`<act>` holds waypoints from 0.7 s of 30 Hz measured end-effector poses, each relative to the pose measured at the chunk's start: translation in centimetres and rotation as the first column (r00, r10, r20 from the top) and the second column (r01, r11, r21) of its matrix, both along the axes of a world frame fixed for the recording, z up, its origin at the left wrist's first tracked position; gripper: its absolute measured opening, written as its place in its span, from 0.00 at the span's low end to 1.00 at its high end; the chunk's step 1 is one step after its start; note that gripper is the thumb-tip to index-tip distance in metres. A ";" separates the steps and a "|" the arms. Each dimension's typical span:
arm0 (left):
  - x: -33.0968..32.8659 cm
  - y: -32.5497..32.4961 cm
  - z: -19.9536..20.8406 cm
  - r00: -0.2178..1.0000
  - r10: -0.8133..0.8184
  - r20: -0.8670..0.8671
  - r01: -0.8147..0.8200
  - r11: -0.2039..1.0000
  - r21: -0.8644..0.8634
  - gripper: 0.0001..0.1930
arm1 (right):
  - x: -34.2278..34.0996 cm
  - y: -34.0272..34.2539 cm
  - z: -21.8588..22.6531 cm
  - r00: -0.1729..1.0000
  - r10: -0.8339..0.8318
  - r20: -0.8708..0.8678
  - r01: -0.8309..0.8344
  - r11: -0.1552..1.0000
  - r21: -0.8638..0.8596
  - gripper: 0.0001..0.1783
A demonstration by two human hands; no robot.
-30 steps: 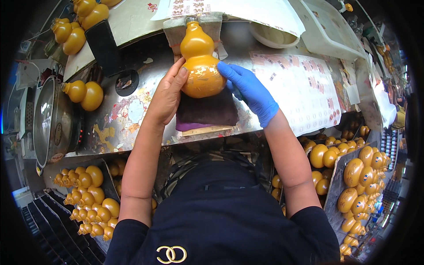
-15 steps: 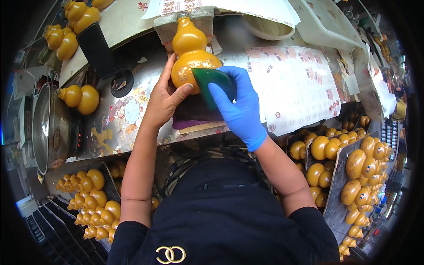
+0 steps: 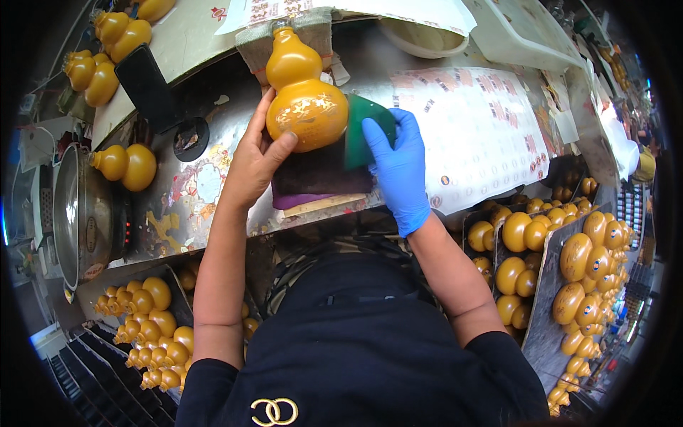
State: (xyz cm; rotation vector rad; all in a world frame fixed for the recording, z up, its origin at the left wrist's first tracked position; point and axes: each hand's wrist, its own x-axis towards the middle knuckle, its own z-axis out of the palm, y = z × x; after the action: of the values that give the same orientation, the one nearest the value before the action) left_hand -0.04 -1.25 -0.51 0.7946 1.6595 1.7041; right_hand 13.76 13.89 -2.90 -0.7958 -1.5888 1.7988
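Note:
A glossy amber gourd-shaped bottle (image 3: 307, 114) lies on the worktable with its neck pointing away from me, resting on a grey padded support (image 3: 250, 48). Gold markings show across its wider bulb. My bare left hand (image 3: 250, 162) cups that bulb from the left, thumb on the near side and fingers partly hidden behind it. In a blue glove, my right hand (image 3: 400, 171) grips a flexible green scraper (image 3: 363, 132) just right of the bulb; whether the two touch is unclear. Below the bottle is a dark cloth pad (image 3: 324, 174) over purple fabric (image 3: 302, 200).
Printed transfer sheets (image 3: 473, 135) cover the table's right side. A steel pan (image 3: 85, 213), a gourd bottle (image 3: 126, 166) and a propped phone (image 3: 148, 85) stand left. Racks of similar bottles flank me, at left (image 3: 153, 320) and right (image 3: 580, 285). A white bowl (image 3: 423, 39) sits behind.
The green scraper has moved right, from across the bulb's face to beside it, uncovering more gold markings. My left hand keeps its hold on the bottle. The whole view has shifted slightly.

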 end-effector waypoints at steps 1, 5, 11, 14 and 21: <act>-0.2 -0.1 -0.3 1.000 0.011 0.029 -0.012 1.000 0.020 0.39 | 0.0 -0.1 0.1 0.999 -0.036 -0.034 0.039 0.995 0.091 0.18; -0.8 -0.1 -1.5 0.997 0.017 0.081 -0.021 0.999 0.049 0.36 | -0.4 0.1 1.6 0.974 0.042 -0.221 0.142 0.645 0.751 0.15; -1.0 -0.2 -1.7 0.992 -0.010 0.123 0.002 0.998 0.065 0.37 | -1.0 0.1 2.3 0.944 0.319 -0.087 0.067 0.073 0.995 0.19; -0.9 -0.2 -1.7 0.994 0.020 0.108 -0.027 0.998 0.064 0.34 | 0.2 -0.5 1.7 0.903 0.423 0.072 -0.121 0.091 0.988 0.18; -0.6 0.6 -0.6 0.977 0.206 0.054 -0.210 0.975 0.078 0.30 | -1.0 3.8 4.2 0.932 0.359 0.053 -0.352 0.929 -0.112 0.19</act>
State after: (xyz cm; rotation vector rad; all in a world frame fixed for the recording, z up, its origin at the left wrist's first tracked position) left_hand -0.62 -0.61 -1.15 0.6325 1.6997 1.9313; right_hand 12.72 17.69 1.31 -0.6537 -1.7924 2.1415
